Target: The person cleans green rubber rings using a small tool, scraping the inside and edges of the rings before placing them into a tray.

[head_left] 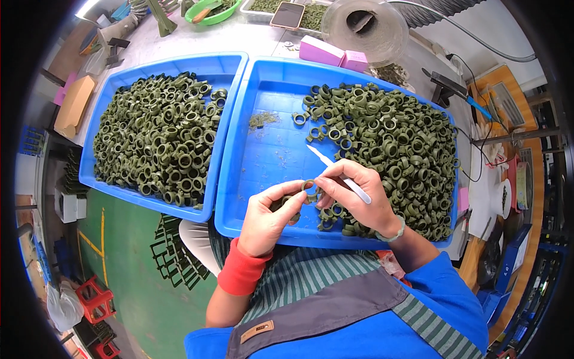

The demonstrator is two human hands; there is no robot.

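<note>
Over the near part of the right blue tray [236, 155], my left hand [263, 221] is closed, pinching a dark green ring [308, 185] between thumb and fingers. More green rings show, partly hidden, inside its curled fingers. My right hand [362, 197] is closed round a slim white pointed tool [323, 157], its tip slanting up and left, away from the ring. The right fingertips meet the same ring at its right side. A large heap of similar green rings [388, 137] fills the right side of this tray, with green scraps [263, 119] at its left.
Left of it, a second blue tray [239, 66] is heaped with green rings [161, 137]. Behind the trays are pink boxes [323, 51], a phone [287, 15], a green basin [210, 12] and a round grey dish [394, 42]. A red stool [95, 301] stands on the floor at left.
</note>
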